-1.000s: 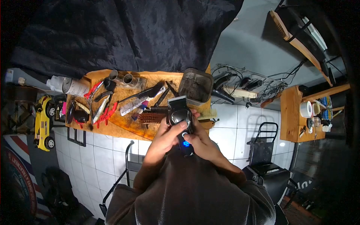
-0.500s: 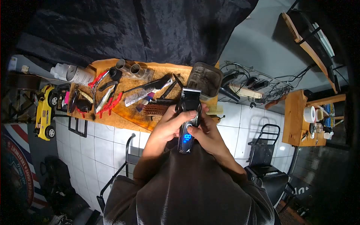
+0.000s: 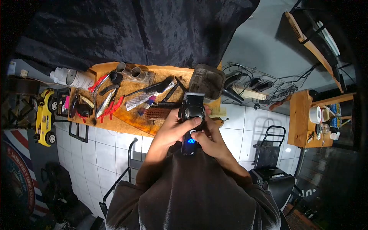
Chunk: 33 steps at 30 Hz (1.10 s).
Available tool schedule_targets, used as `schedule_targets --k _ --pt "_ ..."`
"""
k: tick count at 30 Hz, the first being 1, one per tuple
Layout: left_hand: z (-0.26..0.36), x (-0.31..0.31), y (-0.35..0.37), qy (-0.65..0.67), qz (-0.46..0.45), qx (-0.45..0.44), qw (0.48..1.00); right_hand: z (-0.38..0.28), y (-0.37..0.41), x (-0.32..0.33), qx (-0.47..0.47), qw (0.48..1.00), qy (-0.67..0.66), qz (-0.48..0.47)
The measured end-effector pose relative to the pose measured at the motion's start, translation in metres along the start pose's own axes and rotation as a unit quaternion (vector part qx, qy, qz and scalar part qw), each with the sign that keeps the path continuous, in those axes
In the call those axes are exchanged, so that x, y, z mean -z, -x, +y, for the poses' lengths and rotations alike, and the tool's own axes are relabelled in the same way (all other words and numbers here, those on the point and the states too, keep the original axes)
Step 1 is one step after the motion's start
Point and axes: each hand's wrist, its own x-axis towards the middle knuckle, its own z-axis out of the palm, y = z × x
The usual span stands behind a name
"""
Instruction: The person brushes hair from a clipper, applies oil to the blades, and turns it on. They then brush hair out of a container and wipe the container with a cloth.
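Observation:
A black cordless hair clipper [image 3: 189, 147] is held between both hands above my lap, its metal blade pointing away from me. Blue digits reading 100 glow on its body. My left hand [image 3: 173, 129] wraps its left side, with the thumb lying across the upper body. My right hand [image 3: 212, 141] grips the other side, and its thumb rests by the round button above the digits. Most of the fingers are hidden behind the clipper. Just beyond my left hand lies a brown bristle brush [image 3: 156, 113] on the wooden table [image 3: 132, 122].
Combs [image 3: 140, 99], red-handled tools [image 3: 112, 109] and two metal cups [image 3: 137, 73] crowd the table. A dark square bin [image 3: 207, 82] stands at its right end. Hair dryers [image 3: 234, 88] hang beyond it. A black chair [image 3: 268, 157] is on my right, a yellow toy truck [image 3: 45, 117] far left.
The clipper has tilted slightly in my hands, and its blade end sits a little lower in view. The small blue marks below the digits no longer show. Both hands keep their grip.

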Motion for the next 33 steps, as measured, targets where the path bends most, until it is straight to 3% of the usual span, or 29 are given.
schedule_targets --k 23,29,33 --pt "-0.002 0.000 0.000 0.008 -0.008 -0.005 1.000 0.000 0.002 0.005 -0.045 0.999 0.021 0.009" --pt "0.000 0.001 0.000 -0.002 -0.017 0.013 1.000 0.007 0.001 0.013 -0.016 0.996 0.090 0.000" --pt "0.006 0.000 0.001 -0.028 -0.023 0.032 0.999 0.012 0.001 0.010 0.001 0.999 0.053 0.003"
